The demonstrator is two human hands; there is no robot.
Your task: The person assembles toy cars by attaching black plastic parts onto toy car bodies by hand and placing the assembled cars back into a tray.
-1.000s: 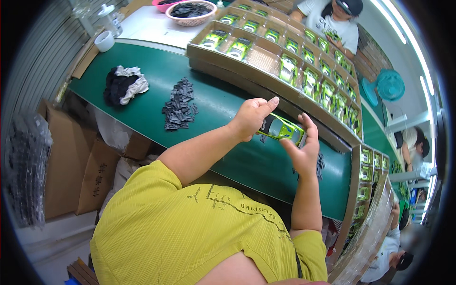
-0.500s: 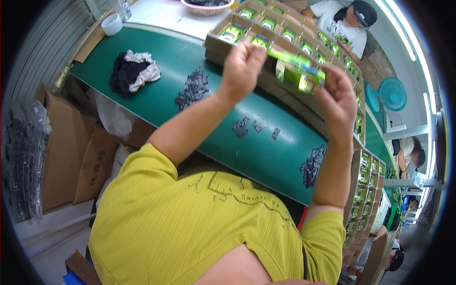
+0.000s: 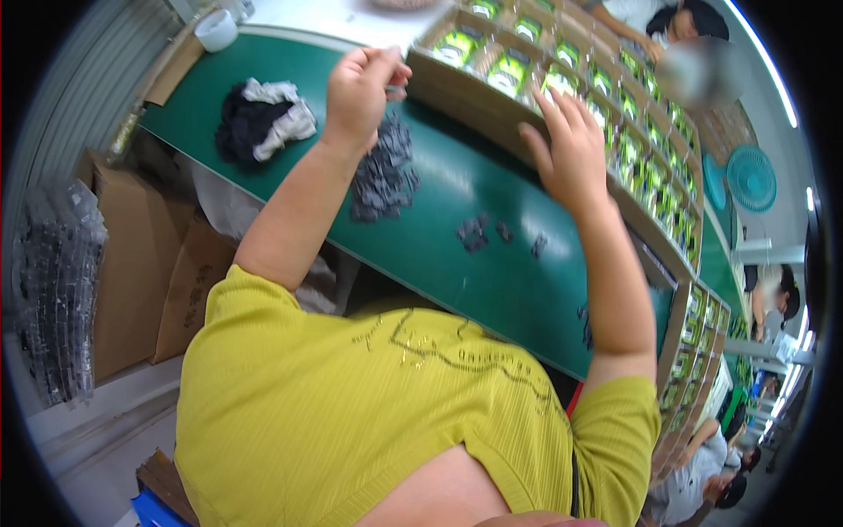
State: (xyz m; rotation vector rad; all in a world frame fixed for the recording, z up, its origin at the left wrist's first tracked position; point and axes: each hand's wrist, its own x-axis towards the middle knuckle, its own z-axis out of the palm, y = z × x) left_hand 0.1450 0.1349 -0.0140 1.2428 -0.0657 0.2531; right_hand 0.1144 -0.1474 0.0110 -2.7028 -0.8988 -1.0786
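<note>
My left hand (image 3: 358, 95) is raised over the far side of the green table, left of the divided cardboard box (image 3: 474, 95). Its fingers are curled in a pinch; whatever they hold, if anything, is too small to make out. Below it lies a heap of small dark grey pieces (image 3: 386, 171). My right hand (image 3: 571, 149) reaches over the near wall of the box with fingers stretched and thumb apart, seemingly holding nothing. Its fingertips are by a bright green package (image 3: 560, 81) in one compartment. Similar green packages fill the other compartments.
A black and white cloth (image 3: 263, 123) lies on the green table (image 3: 457, 290), with a few loose grey pieces (image 3: 474, 232) mid-table. A white cup (image 3: 216, 32) stands far left. Another divided box (image 3: 680, 378) is at the right. Co-workers sit beyond the boxes.
The green package held between both hands has left them. My left hand has moved left, above the grey heap, and my right hand has gone left to the box, its fingers now stretched.
</note>
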